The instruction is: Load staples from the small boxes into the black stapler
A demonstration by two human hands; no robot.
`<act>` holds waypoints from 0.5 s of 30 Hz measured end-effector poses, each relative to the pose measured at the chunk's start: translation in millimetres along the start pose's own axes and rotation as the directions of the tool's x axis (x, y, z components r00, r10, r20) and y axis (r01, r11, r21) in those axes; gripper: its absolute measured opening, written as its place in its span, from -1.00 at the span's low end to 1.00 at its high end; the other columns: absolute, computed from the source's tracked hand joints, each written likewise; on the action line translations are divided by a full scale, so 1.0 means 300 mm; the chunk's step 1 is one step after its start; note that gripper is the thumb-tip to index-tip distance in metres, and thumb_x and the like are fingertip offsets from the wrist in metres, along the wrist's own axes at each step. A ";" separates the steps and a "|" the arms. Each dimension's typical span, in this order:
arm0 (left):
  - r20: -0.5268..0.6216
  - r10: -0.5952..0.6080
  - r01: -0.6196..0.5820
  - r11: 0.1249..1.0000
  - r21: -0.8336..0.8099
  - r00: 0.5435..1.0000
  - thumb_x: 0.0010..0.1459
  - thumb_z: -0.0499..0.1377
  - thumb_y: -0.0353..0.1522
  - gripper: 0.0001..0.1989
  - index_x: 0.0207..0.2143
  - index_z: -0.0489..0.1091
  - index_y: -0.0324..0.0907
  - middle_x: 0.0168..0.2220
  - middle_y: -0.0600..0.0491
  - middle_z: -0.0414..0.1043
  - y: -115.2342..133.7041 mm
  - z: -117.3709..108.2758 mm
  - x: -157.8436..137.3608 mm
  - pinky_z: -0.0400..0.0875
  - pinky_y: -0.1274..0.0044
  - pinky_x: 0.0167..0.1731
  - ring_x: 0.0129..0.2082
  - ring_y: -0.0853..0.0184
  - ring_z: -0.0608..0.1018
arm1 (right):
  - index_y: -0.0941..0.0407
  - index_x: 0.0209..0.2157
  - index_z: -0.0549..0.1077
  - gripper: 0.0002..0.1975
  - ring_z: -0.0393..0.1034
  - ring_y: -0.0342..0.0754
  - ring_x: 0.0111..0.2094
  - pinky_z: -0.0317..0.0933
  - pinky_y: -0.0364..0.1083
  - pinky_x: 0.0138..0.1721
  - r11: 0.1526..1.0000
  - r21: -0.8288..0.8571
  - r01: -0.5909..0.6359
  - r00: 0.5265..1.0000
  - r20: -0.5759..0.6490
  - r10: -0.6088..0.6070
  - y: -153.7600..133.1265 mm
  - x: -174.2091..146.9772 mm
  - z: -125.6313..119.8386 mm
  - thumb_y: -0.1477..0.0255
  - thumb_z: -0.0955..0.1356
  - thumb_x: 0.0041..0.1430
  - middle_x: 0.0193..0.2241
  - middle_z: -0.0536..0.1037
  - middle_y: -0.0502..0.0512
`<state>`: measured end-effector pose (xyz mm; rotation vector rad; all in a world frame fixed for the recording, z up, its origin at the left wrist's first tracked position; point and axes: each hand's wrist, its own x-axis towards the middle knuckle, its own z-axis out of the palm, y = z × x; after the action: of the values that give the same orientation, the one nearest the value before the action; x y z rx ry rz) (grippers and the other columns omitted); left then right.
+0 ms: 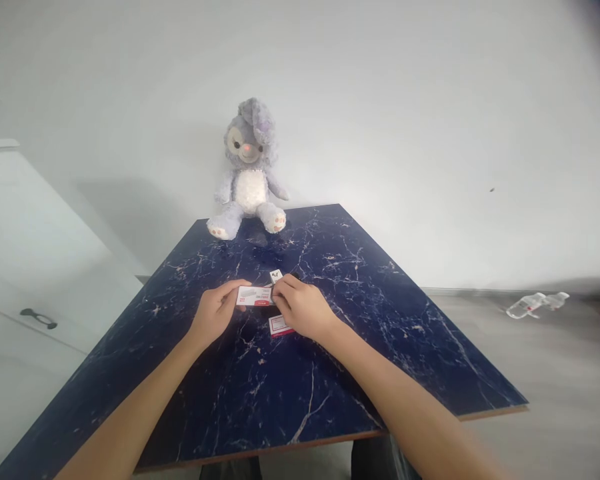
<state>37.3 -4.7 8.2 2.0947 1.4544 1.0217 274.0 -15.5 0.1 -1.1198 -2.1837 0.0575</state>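
My left hand (pixel 214 311) pinches the left end of a small white-and-red carton (pixel 254 296), held level just above the table. The fingers of my right hand (pixel 304 305) are closed at the carton's right end and cover it, so I cannot see whether a flap there is open. Under my right hand lies a second flat white box with red edges (pixel 280 325), partly hidden by the hand. Just beyond the fingers is a small white block-shaped item (pixel 277 275) with a black mark. A dark object (pixel 296 275) shows behind my right knuckles, too covered to name.
The dark blue marbled table (pixel 380 320) narrows toward the wall. A grey-purple plush rabbit (pixel 251 180) sits at its far edge. To the left stands a white cabinet (pixel 35 253) with a dark handle (pixel 39 319). Clear plastic packaging (pixel 535 304) lies on the floor at right.
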 end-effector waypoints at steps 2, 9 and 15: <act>-0.006 -0.020 0.020 1.000 -0.017 1.000 0.34 -0.03 -0.22 -0.63 -0.01 0.49 -0.14 -0.45 0.06 0.56 -0.005 -0.003 0.004 0.40 0.55 -0.41 -0.45 0.29 0.58 | 0.10 -0.24 0.41 -0.85 0.38 -0.11 -0.40 0.13 -0.13 -0.42 1.000 -0.018 0.001 1.000 0.013 -0.001 -0.002 0.001 -0.007 0.46 0.21 0.37 -0.20 0.49 0.10; -0.031 -0.061 0.055 0.984 -0.172 0.998 0.34 -0.02 -0.18 -0.64 -0.04 0.44 -0.18 -0.43 0.04 0.55 -0.048 -0.004 0.024 0.40 0.54 -0.47 -0.51 0.31 0.56 | 0.10 -0.22 0.36 -0.86 0.33 -0.12 -0.45 0.07 -0.15 -0.42 0.987 0.112 -0.118 0.993 -0.005 0.119 0.016 0.003 -0.036 0.47 0.19 0.37 -0.31 0.51 0.08; -0.032 -0.104 0.094 0.969 -0.227 0.994 0.31 0.01 -0.18 -0.68 -0.07 0.42 -0.15 -0.47 0.07 0.53 -0.044 -0.003 0.029 0.27 0.59 -0.60 -0.62 0.39 0.46 | 0.08 -0.31 0.38 -0.94 0.37 -0.13 -0.45 0.17 -0.17 -0.37 0.875 0.447 -0.188 0.952 -0.137 0.275 0.030 0.020 -0.064 0.45 0.27 0.25 -0.45 0.50 -0.04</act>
<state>30.0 8.2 2.9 1.8324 1.3775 1.1424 289.3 -10.3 15.2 -1.0713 -1.7358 0.4923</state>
